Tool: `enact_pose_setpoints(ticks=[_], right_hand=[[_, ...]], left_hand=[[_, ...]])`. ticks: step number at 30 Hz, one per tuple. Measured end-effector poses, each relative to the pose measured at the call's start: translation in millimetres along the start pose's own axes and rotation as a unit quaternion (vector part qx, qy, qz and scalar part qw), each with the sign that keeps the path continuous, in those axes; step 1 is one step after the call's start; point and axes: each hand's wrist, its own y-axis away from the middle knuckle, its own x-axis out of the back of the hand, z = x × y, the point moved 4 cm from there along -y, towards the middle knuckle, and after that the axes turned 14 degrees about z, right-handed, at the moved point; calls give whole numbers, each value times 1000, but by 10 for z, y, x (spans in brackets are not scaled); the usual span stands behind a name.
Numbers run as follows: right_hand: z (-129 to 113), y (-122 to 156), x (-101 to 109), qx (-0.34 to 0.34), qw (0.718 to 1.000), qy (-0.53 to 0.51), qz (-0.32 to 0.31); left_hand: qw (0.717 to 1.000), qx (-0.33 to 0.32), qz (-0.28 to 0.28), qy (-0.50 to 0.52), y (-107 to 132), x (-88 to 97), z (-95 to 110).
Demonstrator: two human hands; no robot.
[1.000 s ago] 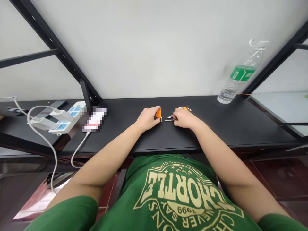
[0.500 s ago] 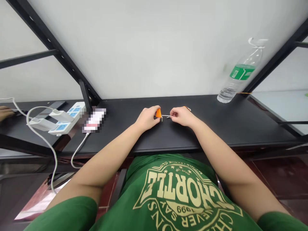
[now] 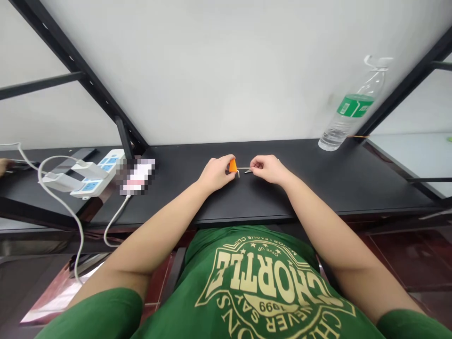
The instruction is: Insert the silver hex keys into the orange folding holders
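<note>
Near the middle of the black desk (image 3: 176, 207), my left hand (image 3: 216, 175) is closed, pinching a small orange plastic piece (image 3: 232, 165) between thumb and fingers. A short bent metal end (image 3: 238, 173) sticks out below it. From the orange piece a thin metal rod (image 3: 243, 168) runs across to my right hand (image 3: 265, 168), whose fingertips are closed on its other end. Just under those fingertips shows a small silvery piece (image 3: 248, 171); whether it is held or lies on the desk I cannot tell. My fingers hide part of the orange piece.
A water bottle (image 3: 348, 115) stands at the back right by the black frame. To the left lie a blurred-out phone (image 3: 138, 174) on a white cable and a power strip (image 3: 100, 174) with plugs. Another person's hand (image 3: 3, 165) shows at the far left edge.
My right hand has shifted slightly and turned, and an orange bit with dark dots by its wrist no longer shows. The left hand stays put. The other person's hand has drawn back leftward.
</note>
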Motion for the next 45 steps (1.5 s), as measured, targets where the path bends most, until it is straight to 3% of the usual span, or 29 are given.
enact_pose_setpoints(ticks=[17, 22, 27, 30, 34, 38, 41, 45], right_hand=[[52, 16, -17, -78, 993, -87, -33], [72, 9, -189, -138, 972, -182, -49], [40, 12, -443, -178, 944, -273, -53], [27, 2, -458, -141, 969, -195, -47], [60, -55, -194, 1, 999, 7, 37], [245, -94, -7, 68, 982, 174, 2], [348, -100, -3, 83, 971, 217, -48], [320, -79, -41, 90, 963, 246, -63]], left_hand=[[1000, -6, -11, -12, 10, -13, 20], [998, -39, -6, -40, 19, -27, 40], [995, -82, 25, -55, 52, -18, 197], [995, -89, 26, -47, 61, -22, 257], [999, -46, 11, -27, 26, -20, 154], [1000, -7, -4, 14, 4, -19, 11], [1000, 1, -4, 24, 7, -22, -21], [1000, -5, 0, 27, 7, -18, 1]])
